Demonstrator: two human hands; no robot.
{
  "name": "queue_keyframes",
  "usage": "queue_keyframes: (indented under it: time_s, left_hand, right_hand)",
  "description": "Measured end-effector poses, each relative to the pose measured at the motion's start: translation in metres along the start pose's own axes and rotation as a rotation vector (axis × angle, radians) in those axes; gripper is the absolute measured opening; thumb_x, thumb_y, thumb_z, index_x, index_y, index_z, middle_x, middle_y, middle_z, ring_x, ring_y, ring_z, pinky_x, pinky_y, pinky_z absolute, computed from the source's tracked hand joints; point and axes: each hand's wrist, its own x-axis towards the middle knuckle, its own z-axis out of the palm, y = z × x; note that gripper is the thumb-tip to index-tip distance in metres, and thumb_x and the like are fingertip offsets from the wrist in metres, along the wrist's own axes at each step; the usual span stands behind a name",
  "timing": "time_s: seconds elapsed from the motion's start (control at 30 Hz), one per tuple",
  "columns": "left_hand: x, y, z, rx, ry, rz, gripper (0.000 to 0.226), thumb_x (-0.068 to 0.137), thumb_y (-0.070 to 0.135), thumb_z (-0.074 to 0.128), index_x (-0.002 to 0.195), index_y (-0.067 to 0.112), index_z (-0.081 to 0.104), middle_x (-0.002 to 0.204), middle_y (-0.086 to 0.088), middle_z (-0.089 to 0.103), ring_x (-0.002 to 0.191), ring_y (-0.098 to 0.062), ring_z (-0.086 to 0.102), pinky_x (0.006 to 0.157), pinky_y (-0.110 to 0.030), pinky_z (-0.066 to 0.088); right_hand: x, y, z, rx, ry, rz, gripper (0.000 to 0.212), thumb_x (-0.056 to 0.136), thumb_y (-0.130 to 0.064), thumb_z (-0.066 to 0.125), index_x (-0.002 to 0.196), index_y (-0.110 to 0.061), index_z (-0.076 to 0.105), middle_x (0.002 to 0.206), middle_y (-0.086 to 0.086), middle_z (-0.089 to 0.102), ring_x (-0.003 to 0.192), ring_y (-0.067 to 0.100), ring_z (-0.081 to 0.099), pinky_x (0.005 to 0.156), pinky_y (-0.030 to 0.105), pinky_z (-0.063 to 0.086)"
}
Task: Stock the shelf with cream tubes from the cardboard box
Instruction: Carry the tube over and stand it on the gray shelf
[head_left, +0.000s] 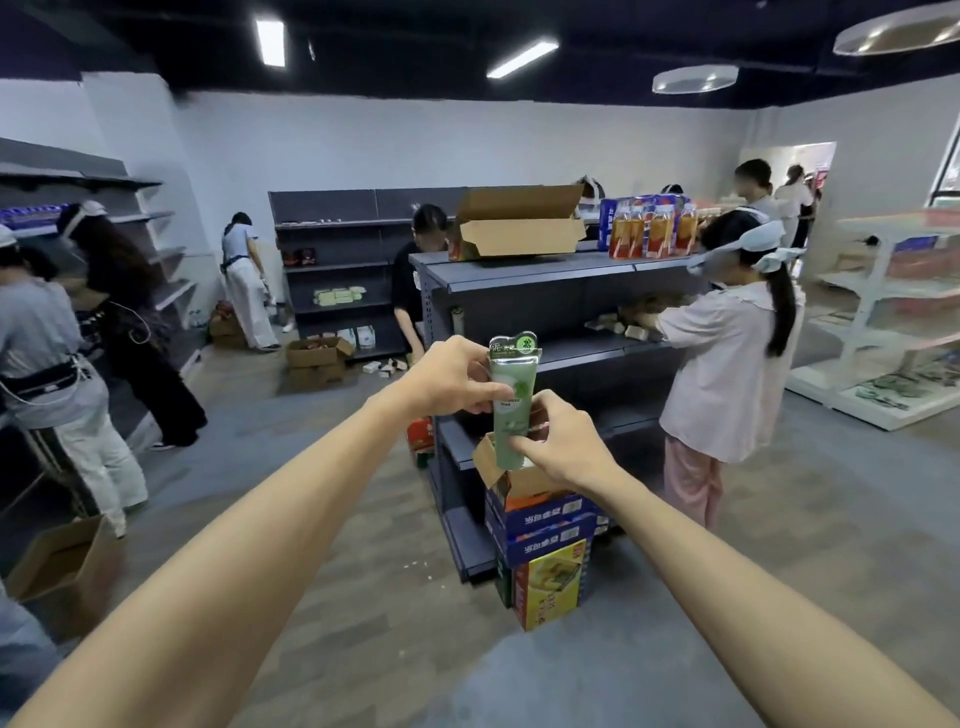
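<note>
Left hand (452, 376) grips cream tube (511, 402) upright, label readable | right hand (563, 441) pinches its lower end, steadying | cardboard box (511, 480) open beneath | shelf (571, 348) beyond, awaiting stock.

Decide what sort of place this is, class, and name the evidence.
Probably a shop being stocked: dark metal shelving unit, mostly bare; stacked printed cardboard cartons on the floor; the left hand and right hand gripping a green cream tube.

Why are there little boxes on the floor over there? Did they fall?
Maybe. A few small boxes lie scattered and tipped on the floor beside the far dark shelf, next to an open cardboard box. They look dropped or spilled rather than stacked.
</note>
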Motion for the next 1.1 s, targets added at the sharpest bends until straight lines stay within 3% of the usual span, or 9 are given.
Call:
queue_keyframes:
  time_s: [0.2, 0.4, 0.5, 0.7, 0.9, 1.1]
  left_hand:
    - [0.082, -0.066, -0.001, -0.021, -0.011, -0.001, 0.021, 0.086, 0.022, 0.075, 0.101, 0.009, 0.072, 0.089, -0.005, 0.077, 0.075, -0.016, 0.074, 0.067, -0.029, 0.062]
    - [0.175, -0.138, -0.022, -0.018, -0.045, 0.019, 0.014, 0.086, 0.024, 0.075, 0.094, 0.013, 0.071, 0.088, -0.006, 0.077, 0.078, -0.023, 0.075, 0.07, -0.035, 0.063]
    - [0.221, -0.17, -0.034, -0.03, -0.066, 0.021, 0.019, 0.086, 0.026, 0.075, 0.098, 0.011, 0.071, 0.089, -0.009, 0.077, 0.08, -0.028, 0.074, 0.075, -0.04, 0.063]
    - [0.292, -0.214, -0.04, -0.02, -0.064, 0.044, 0.014, 0.086, 0.021, 0.075, 0.097, 0.012, 0.073, 0.088, -0.003, 0.077, 0.075, -0.012, 0.074, 0.067, -0.025, 0.06]
    - [0.37, -0.268, -0.034, -0.032, -0.001, 0.033, 0.011, 0.086, 0.021, 0.074, 0.094, 0.014, 0.073, 0.086, -0.003, 0.077, 0.073, -0.011, 0.073, 0.063, -0.021, 0.057]
    - [0.465, -0.317, -0.019, 0.01, 0.031, -0.05, 0.012, 0.084, 0.024, 0.075, 0.093, 0.017, 0.074, 0.085, -0.001, 0.076, 0.075, -0.012, 0.073, 0.07, -0.031, 0.062]
  right_hand:
    - [0.086, 0.041, 0.027, -0.012, -0.04, 0.019, 0.037, 0.083, -0.032, 0.075, 0.111, -0.019, 0.056, 0.102, -0.006, 0.069, 0.089, 0.011, 0.065, 0.081, 0.029, 0.054]
    - [0.19, 0.074, 0.062, -0.052, -0.042, 0.047, 0.036, 0.08, -0.036, 0.073, 0.107, -0.022, 0.054, 0.097, -0.004, 0.069, 0.087, 0.017, 0.067, 0.081, 0.044, 0.056]
    - [0.238, 0.089, 0.076, -0.046, -0.025, 0.06, 0.035, 0.081, -0.034, 0.073, 0.107, -0.021, 0.054, 0.097, -0.004, 0.069, 0.087, 0.015, 0.067, 0.082, 0.042, 0.056]
    - [0.317, 0.124, 0.098, -0.048, -0.036, 0.09, 0.034, 0.081, -0.034, 0.074, 0.104, -0.02, 0.053, 0.094, -0.003, 0.069, 0.085, 0.014, 0.067, 0.08, 0.038, 0.056]
    - [0.397, 0.178, 0.12, 0.003, -0.048, 0.112, 0.035, 0.077, -0.034, 0.078, 0.099, -0.021, 0.055, 0.093, -0.007, 0.069, 0.083, 0.007, 0.068, 0.079, 0.029, 0.055]
    - [0.493, 0.239, 0.128, 0.007, -0.075, 0.085, 0.031, 0.077, -0.036, 0.078, 0.096, -0.021, 0.06, 0.084, -0.009, 0.067, 0.08, 0.008, 0.062, 0.066, 0.017, 0.045]
